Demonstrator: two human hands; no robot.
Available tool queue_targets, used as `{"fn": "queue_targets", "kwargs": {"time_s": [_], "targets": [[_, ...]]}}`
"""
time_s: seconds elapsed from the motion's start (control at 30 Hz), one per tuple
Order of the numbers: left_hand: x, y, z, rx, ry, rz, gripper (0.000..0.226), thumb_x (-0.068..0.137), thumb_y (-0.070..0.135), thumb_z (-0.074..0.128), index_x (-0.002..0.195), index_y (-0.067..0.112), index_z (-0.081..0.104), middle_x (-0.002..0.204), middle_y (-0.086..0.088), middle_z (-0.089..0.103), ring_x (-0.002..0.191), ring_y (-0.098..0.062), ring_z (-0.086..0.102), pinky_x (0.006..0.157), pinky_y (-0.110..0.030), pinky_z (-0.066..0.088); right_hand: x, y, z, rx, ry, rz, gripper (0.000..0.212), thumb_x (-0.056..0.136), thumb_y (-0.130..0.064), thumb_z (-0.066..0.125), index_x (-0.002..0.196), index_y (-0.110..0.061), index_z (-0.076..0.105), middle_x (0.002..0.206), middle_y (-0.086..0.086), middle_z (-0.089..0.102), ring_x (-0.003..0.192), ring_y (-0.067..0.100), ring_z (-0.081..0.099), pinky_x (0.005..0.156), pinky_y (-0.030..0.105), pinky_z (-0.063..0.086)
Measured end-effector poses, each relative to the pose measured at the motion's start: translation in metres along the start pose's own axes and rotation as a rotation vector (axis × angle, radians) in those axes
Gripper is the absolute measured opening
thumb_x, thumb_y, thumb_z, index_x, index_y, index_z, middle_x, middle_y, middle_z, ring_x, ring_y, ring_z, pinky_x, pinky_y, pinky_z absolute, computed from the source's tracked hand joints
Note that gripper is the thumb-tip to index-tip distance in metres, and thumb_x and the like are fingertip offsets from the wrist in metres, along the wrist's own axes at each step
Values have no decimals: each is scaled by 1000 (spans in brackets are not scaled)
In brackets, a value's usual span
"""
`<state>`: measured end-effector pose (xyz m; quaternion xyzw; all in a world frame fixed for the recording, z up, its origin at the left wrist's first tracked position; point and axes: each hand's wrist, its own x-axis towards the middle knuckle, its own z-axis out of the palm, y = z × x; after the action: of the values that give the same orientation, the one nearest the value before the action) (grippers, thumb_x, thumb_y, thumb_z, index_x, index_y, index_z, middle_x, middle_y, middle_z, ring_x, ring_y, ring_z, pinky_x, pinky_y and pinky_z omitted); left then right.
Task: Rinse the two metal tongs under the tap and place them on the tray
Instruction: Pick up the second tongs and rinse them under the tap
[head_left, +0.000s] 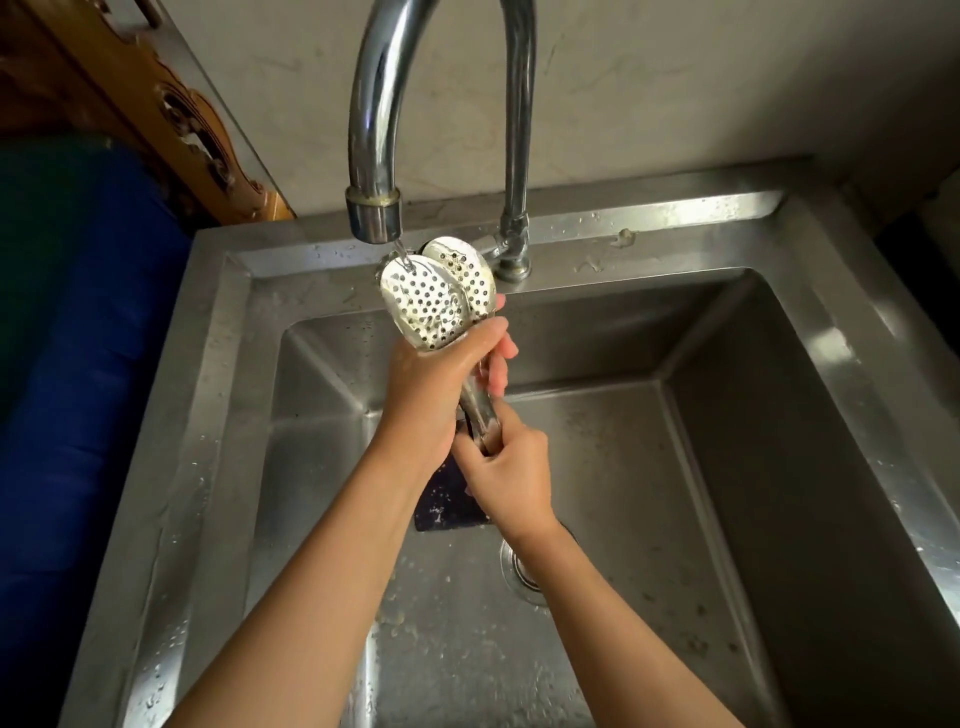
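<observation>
The left hand (441, 387) grips the perforated tongs (428, 306) below the heads, the right hand (511, 478) the handle end, steering them under the tap (374, 218) trickle.

Steel sink (675, 214), wet rim, tap (375, 104) fixed at back.
Dark flat item (447, 508) on basin floor near drain (521, 571); crumbs (396, 618) scattered around.

A kitchen is shown, most likely in a home. A deep steel sink (649, 213) with a drain (518, 571) is set below a pale wall (675, 78). A tall bent tap (375, 104) is fixed at 12 o'clock. Carved brown wood (171, 104) is seen at 10 o'clock.
</observation>
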<state>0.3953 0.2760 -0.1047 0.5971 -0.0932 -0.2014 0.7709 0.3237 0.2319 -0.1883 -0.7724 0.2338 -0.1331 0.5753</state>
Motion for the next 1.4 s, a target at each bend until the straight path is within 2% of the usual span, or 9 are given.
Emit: {"fn": "queue_targets", "kwargs": {"time_s": [0.1,0.17,0.3,0.47,0.77,1.0,1.17,1.33,1.4], "targets": [[-6,-8,-6,69,16,-20,14,76,11,65,85,21,71,62,-1,64,52,-17,58,60,-34,54,4,0,4,-10,19,-49,28,71,-30,53,57,-45,33,41,-17,47,36,10,37,42,31,34],[-12,-13,-6,109,33,-55,11,76,13,67,66,17,69,54,1,61,54,-14,58,68,-39,58,3,1,8,-22,37,-79,32,72,-30,54,64,-43,26,42,-22,49,36,6,40,43,20,26],[-14,-19,-5,196,154,-78,52,79,17,67,39,11,35,36,-2,36,39,-18,39,49,-26,43,-2,-1,14,-6,46,-81,29,73,-28,56,61,-42,34,45,-26,49,39,2,42,41,15,25],[-6,-17,3,82,242,-207,54,83,12,65,44,19,29,36,5,27,34,-12,23,40,-24,19,-2,-7,16,-44,69,-36,45,76,-16,62,60,-38,26,38,-13,30,37,6,28,50,26,27],[7,0,11,138,226,-198,48,78,11,60,44,19,27,36,5,26,35,-12,22,46,-29,18,14,-25,15,-25,121,-79,58,72,-3,65,61,-39,21,40,-14,24,37,8,24,47,19,17],[1,-8,12,158,240,-173,38,65,16,58,45,21,26,40,5,25,39,-13,20,45,-25,18,8,-19,15,0,104,-53,43,71,-10,61,60,-36,28,43,-15,29,42,6,25,50,28,26],[-7,-12,5,139,291,-189,39,70,13,59,48,18,27,44,2,26,40,-14,23,47,-26,21,-1,-17,14,-82,55,-30,52,73,-6,64,62,-39,25,43,-14,29,40,6,27,51,27,27],[-14,-21,13,-32,198,-309,46,82,-1,49,49,16,21,39,3,19,39,-14,12,47,-32,11,-21,-11,-4,-227,-27,72,12,76,-24,59,73,-25,48,52,1,57,54,29,58,56,43,50],[-15,-22,13,-82,162,-327,46,83,-2,47,52,17,19,35,6,19,35,-12,13,44,-28,13,-25,-10,-9,-307,-31,75,18,78,-30,58,82,-13,52,63,8,65,60,30,60,58,40,49]]}}
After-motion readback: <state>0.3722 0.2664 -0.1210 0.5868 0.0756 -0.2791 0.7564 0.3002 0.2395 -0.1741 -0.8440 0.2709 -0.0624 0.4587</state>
